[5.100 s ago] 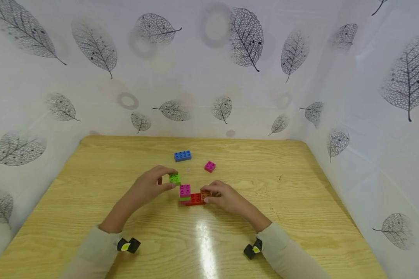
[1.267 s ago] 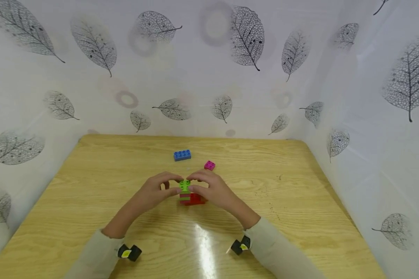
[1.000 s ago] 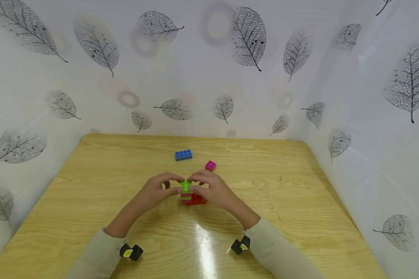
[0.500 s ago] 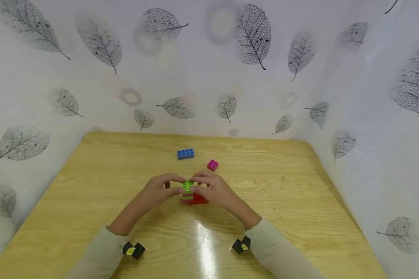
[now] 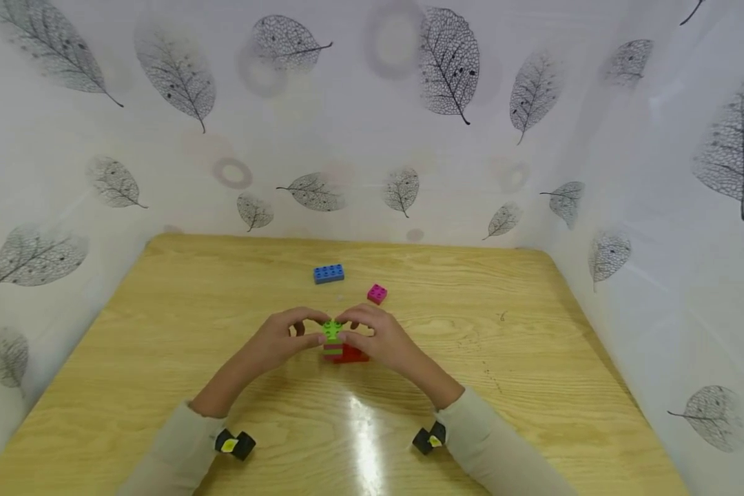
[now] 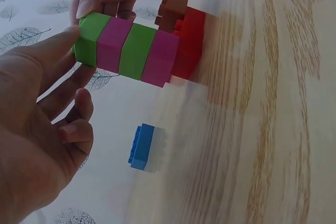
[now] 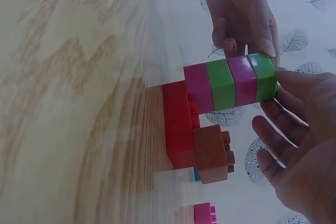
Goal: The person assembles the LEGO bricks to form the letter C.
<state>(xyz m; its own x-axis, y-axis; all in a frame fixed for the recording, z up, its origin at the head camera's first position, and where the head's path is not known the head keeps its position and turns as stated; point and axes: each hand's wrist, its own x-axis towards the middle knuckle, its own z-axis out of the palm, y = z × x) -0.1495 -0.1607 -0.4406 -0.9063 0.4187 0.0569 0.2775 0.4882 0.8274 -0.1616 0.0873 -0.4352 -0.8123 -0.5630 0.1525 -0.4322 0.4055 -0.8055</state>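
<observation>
A column of toy building bricks, alternately pink and green, rises from one end of a red brick (image 7: pixel 177 124) on the table. At its top is a green brick (image 5: pixel 333 333), flush on the pink brick (image 6: pixel 113 44) below it. My left hand (image 5: pixel 282 337) pinches this top green brick from the left, thumb in front and forefinger behind. From the right, my right hand (image 5: pixel 384 339) pinches the same brick. On the red brick's other end sits a brown brick (image 7: pixel 211 153), hidden behind my right hand in the head view.
Behind the column lie a loose blue brick (image 5: pixel 328 274) and a small pink brick (image 5: pixel 377 294), apart from each other. The wooden table (image 5: pixel 192 275) meets a leaf-printed white cloth (image 5: pixel 347 138) at its back and sides.
Since the oldest frame, the green brick has gone from beside the column onto its top. My right hand has left the brown brick for the green one. Over the last second the hands hardly move.
</observation>
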